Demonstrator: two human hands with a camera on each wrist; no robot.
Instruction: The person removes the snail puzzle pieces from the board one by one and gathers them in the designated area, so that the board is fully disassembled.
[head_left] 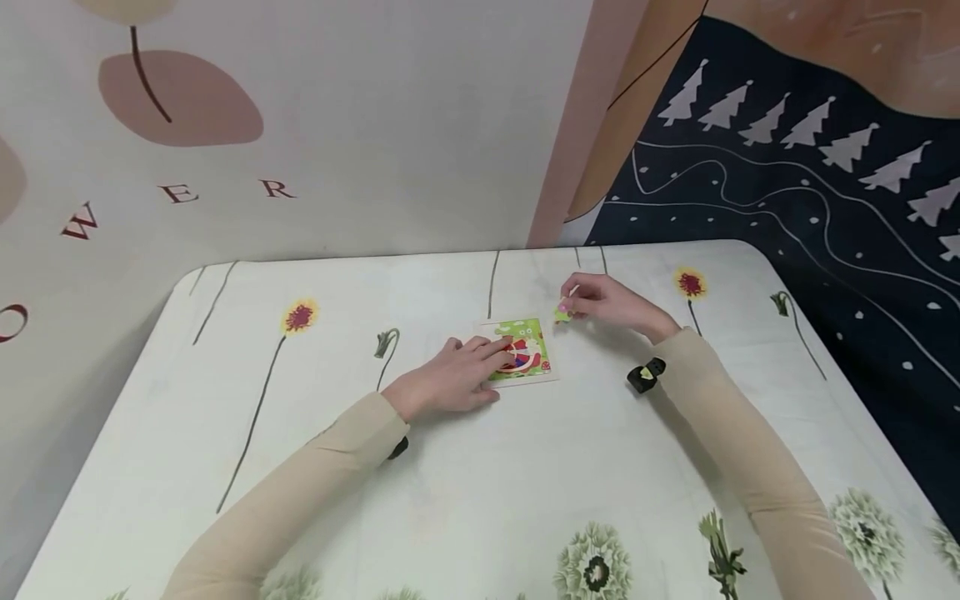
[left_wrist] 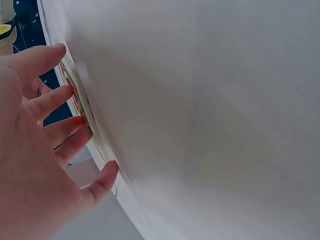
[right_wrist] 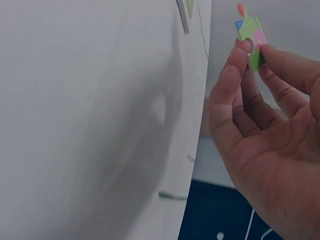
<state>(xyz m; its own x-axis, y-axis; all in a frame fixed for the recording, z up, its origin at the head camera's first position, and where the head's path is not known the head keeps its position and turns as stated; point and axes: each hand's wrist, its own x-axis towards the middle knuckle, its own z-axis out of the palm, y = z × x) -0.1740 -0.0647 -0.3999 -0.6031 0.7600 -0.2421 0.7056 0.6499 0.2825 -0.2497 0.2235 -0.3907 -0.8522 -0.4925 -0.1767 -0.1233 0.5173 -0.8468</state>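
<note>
A small jigsaw puzzle [head_left: 534,332], green with red and white shapes, lies in a flat pale tray on the table. Across its left part rests my left hand [head_left: 461,375], its fingers spread and the fingertips touching the pieces; the hand hides that side of the picture. In the left wrist view the fingers reach out nearly straight to the puzzle's edge. To the right of the tray, above the table, my right hand [head_left: 607,302] pinches a green puzzle piece [right_wrist: 254,31] with a pink spot between thumb and fingers.
A white cloth with printed flowers covers the table [head_left: 525,467]. Behind the table's far edge hangs a pale printed backdrop [head_left: 420,125], with a dark one [head_left: 750,183] patterned with trees on the right. Black wrist cameras sit under both sleeves.
</note>
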